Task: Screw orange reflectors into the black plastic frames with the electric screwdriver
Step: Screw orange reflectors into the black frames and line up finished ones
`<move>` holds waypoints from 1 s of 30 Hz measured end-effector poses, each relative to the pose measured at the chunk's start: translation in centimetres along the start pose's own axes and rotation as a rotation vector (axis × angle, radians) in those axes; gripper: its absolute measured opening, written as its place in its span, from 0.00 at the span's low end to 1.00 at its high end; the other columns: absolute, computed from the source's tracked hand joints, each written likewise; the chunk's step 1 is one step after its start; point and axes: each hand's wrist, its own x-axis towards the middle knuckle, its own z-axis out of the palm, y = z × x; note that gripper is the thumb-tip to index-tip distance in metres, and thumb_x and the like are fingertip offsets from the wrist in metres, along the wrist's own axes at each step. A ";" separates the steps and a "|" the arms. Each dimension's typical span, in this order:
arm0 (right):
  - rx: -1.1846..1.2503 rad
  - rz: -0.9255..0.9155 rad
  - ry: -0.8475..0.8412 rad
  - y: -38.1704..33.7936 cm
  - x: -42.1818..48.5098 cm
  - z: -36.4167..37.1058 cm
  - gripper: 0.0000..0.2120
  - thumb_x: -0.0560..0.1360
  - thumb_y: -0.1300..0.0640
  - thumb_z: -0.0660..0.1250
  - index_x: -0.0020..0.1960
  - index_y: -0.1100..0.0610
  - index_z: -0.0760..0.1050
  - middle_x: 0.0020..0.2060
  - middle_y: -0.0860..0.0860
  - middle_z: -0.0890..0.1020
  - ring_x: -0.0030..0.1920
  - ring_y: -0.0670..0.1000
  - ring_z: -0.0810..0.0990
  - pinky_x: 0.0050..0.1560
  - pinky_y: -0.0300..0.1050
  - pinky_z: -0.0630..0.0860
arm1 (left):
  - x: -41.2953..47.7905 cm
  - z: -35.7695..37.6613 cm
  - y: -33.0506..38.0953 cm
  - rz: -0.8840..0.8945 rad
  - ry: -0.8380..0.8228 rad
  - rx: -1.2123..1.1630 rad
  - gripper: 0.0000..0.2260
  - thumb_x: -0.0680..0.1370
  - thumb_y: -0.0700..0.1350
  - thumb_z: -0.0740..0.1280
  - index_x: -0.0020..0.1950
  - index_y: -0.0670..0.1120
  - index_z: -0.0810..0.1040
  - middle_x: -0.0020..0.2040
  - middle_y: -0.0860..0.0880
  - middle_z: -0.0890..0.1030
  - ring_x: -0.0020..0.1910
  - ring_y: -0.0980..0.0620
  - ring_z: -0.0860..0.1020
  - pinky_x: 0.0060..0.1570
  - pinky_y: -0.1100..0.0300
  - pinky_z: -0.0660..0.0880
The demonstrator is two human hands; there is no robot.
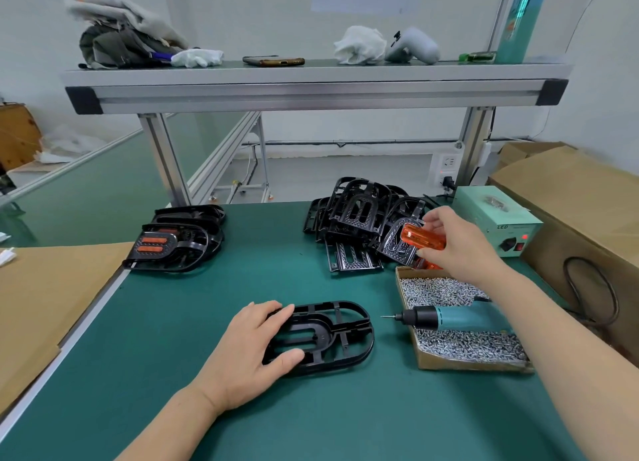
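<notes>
While in right hand [463, 244], reflector [422, 238]

The green-matted workbench [193, 322] carried one black plastic frame [340, 336] near the front, a stack of reflector-fitted frames [176, 241] at the left, a pile of bare frames [359, 218] behind, a cardboard box of screws [463, 346] and a pale green power supply [498, 218] at the right.

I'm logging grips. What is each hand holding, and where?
Right hand pinches an orange reflector near its right end. Left hand holds the black frame at its left end.
</notes>
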 end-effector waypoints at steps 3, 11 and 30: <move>0.032 -0.057 -0.016 -1.7 -0.6 0.5 0.27 0.71 0.56 0.78 0.63 0.48 0.67 0.53 0.43 0.78 0.54 0.46 0.78 0.51 0.37 0.70 | 0.0 -0.1 0.1 0.035 0.029 -0.023 0.35 0.78 0.71 0.52 0.77 0.51 0.67 0.68 0.56 0.70 0.69 0.57 0.67 0.78 0.51 0.54; 0.178 -0.181 -0.093 -5.9 -2.7 1.9 0.30 0.70 0.53 0.79 0.67 0.47 0.67 0.52 0.39 0.81 0.56 0.36 0.78 0.58 0.34 0.69 | -0.2 -0.3 0.7 0.084 0.079 -0.068 0.32 0.78 0.66 0.58 0.77 0.50 0.66 0.63 0.58 0.73 0.65 0.58 0.68 0.72 0.54 0.61; 0.314 -0.269 -0.252 -11.2 -6.8 6.0 0.37 0.69 0.54 0.80 0.72 0.49 0.65 0.59 0.41 0.79 0.60 0.38 0.76 0.64 0.31 0.68 | -0.5 0.3 0.5 0.109 0.217 -0.057 0.33 0.79 0.65 0.61 0.79 0.49 0.62 0.67 0.54 0.75 0.70 0.53 0.69 0.70 0.55 0.65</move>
